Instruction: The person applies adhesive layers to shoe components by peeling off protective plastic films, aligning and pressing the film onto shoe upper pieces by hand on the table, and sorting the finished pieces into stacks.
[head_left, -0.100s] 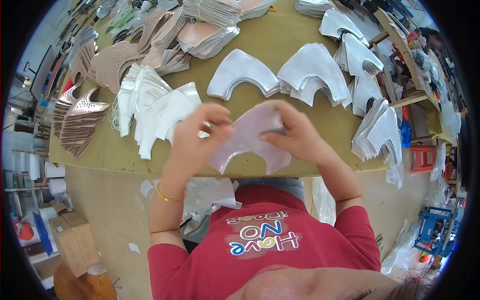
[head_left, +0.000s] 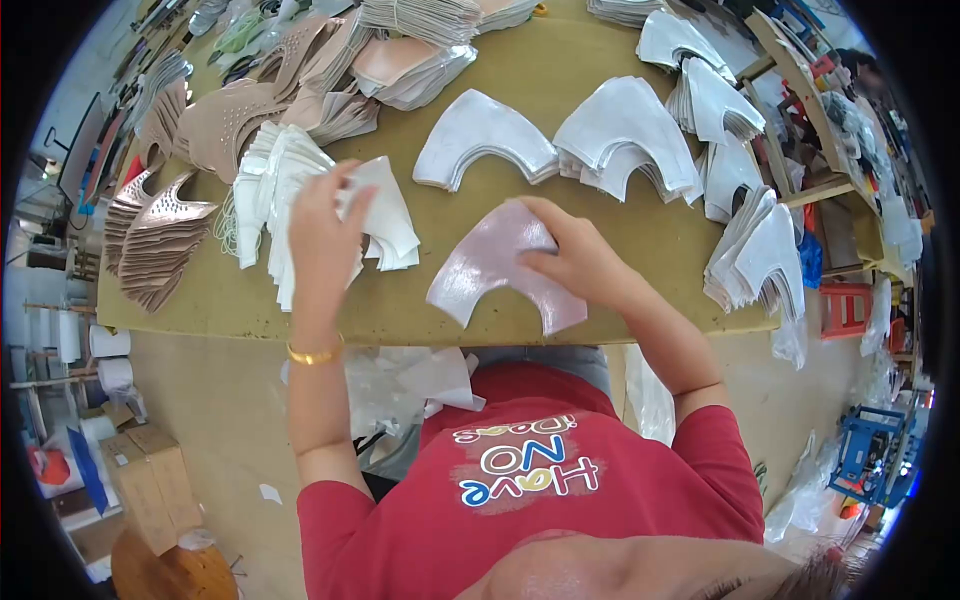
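My right hand [head_left: 575,250] pinches a glossy pale pink curved shoe-upper piece [head_left: 490,262] by its right side, thumb on top. The piece hangs arch-shaped above the front of the table. My left hand [head_left: 325,220], with a gold bracelet at the wrist, is over the fanned white cut pieces [head_left: 385,215]. Its thumb and fingers are apart, and nothing shows between them. Whether the fingertips touch the white pieces I cannot tell. Beyond my right hand lie a stack of whitish arched pieces [head_left: 485,130] and another similar stack [head_left: 625,125].
Bronze perforated pieces [head_left: 225,125] and brown stacked pieces [head_left: 160,245] cover the table's left side. More white stacks [head_left: 755,250] line the right edge of the olive tabletop [head_left: 660,275]. A wooden rack [head_left: 810,100], a red stool [head_left: 845,310] and a cardboard box [head_left: 155,480] stand around.
My left hand has moved left and away from the pink piece, over the white pieces. My right hand still holds the pink piece, which now shows flatter and more fully.
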